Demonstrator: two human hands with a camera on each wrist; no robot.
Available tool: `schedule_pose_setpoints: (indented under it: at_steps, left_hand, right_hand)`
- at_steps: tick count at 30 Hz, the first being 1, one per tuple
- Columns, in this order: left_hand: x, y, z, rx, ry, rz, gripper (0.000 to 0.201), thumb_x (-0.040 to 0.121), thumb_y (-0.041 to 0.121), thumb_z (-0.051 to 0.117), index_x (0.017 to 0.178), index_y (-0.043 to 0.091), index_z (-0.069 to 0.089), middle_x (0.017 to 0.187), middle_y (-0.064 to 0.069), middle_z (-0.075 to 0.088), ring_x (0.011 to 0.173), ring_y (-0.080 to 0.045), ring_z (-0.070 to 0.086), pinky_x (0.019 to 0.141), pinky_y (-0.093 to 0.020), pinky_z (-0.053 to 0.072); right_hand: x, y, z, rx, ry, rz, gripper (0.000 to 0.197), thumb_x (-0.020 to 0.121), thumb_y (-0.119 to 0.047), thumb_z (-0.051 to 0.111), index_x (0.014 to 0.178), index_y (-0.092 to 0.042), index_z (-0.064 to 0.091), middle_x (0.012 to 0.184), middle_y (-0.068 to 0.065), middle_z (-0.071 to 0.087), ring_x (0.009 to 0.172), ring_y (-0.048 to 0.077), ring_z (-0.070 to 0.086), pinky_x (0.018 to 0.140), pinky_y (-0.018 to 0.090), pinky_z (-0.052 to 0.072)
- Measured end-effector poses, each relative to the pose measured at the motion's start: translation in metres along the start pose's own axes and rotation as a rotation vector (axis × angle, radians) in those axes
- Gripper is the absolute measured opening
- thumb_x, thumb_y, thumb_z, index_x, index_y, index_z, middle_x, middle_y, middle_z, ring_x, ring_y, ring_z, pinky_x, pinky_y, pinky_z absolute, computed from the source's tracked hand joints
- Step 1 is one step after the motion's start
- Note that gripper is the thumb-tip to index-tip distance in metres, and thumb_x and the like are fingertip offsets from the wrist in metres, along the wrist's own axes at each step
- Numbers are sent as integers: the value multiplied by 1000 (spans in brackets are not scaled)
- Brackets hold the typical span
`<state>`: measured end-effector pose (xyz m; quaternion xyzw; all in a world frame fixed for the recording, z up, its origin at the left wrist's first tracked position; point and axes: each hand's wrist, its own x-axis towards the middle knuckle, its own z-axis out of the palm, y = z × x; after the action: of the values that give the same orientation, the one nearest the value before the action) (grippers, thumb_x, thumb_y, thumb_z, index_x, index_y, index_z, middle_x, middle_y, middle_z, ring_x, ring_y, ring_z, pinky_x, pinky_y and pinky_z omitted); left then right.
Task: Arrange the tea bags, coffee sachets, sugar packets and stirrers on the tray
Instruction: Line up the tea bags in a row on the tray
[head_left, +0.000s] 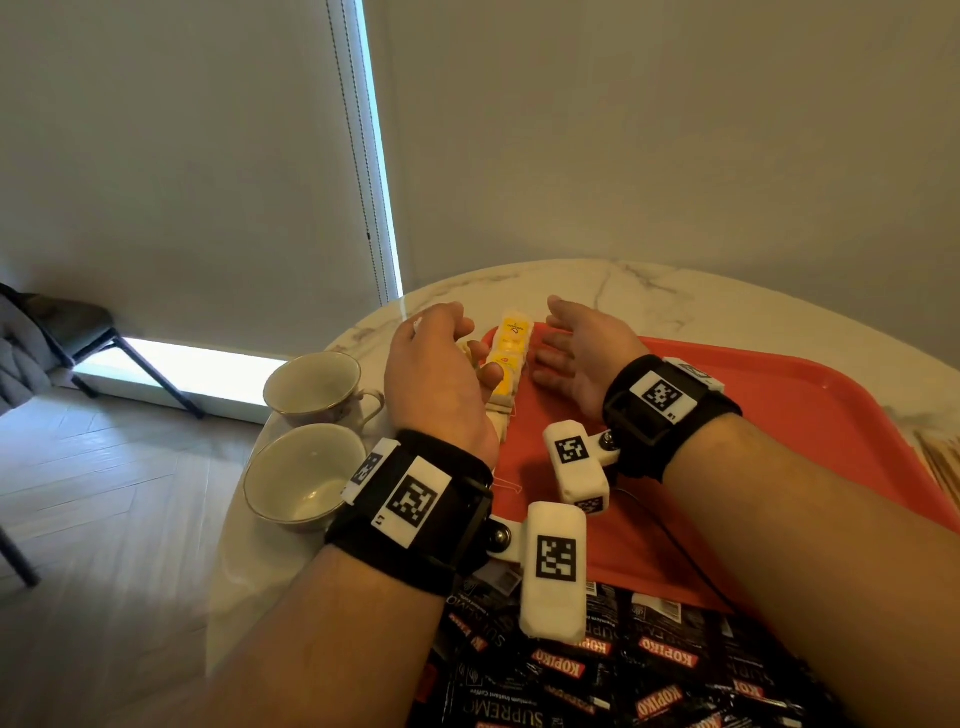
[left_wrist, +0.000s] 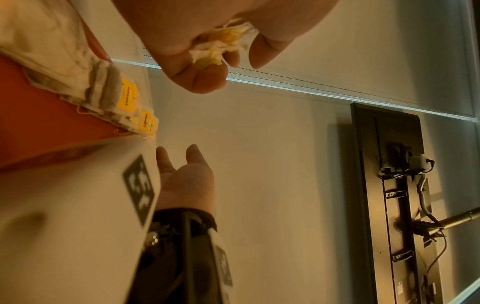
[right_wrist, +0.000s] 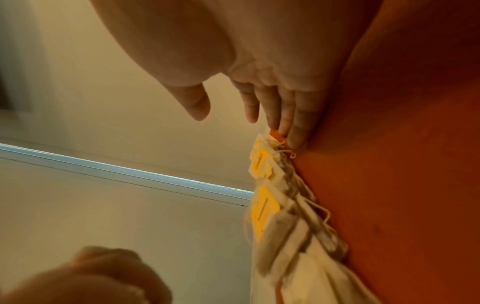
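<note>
Your two hands flank a row of tea bags that runs along the left edge of the red tray, overlapping one another with their yellow tags facing up. Your left hand sits on the outer side of the row, over the tray's rim, with its fingers curled; the left wrist view shows them closed round a crumpled bunch of tea bags, white paper and yellow tags bulging out between thumb and fingers. Your right hand lies on the tray on the inner side of the row, fingers straight and together, holding nothing; in the right wrist view its fingertips reach the far end of the row, just beside the last bag and its string. The hands are apart, with the row between them. Two empty cups stand on the marble table left of your left hand, and a heap of black coffee sachets lies at the near edge, under your forearms.
</note>
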<state>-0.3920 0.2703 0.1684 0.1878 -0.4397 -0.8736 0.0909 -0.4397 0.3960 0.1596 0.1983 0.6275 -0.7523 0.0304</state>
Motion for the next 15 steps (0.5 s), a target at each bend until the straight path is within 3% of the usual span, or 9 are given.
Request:
schedule_pose_setpoints:
  at_steps: [6, 12, 15]
  left_hand:
    - [-1, 0, 1, -13, -2, -2, 5, 95, 16, 64, 99, 14, 67, 95, -4, 66, 70, -15, 59, 54, -30, 47]
    - [1, -1, 1, -17, -20, -12, 6, 96, 18, 63, 100, 16, 66, 95, -3, 65, 71, -14, 59, 54, -30, 47]
    - [3, 0, 0, -35, -26, -24, 6, 96, 19, 64, 101, 16, 66, 93, -2, 65, 68, -13, 59, 53, -29, 47]
  right_hand:
    - [-3, 9, -1, 0, -19, 30, 37, 102, -41, 56, 120, -9, 60, 111, 11, 70, 102, 26, 69, 80, 35, 57]
    - [-8, 8, -4, 0, -26, 45, 40, 102, -41, 55, 123, -7, 59, 118, 13, 68, 106, 26, 67, 80, 35, 56]
    - [-15, 9, -10, -44, -9, 66, 35, 101, -41, 57, 112, -8, 61, 114, 15, 69, 102, 29, 69, 79, 36, 58]
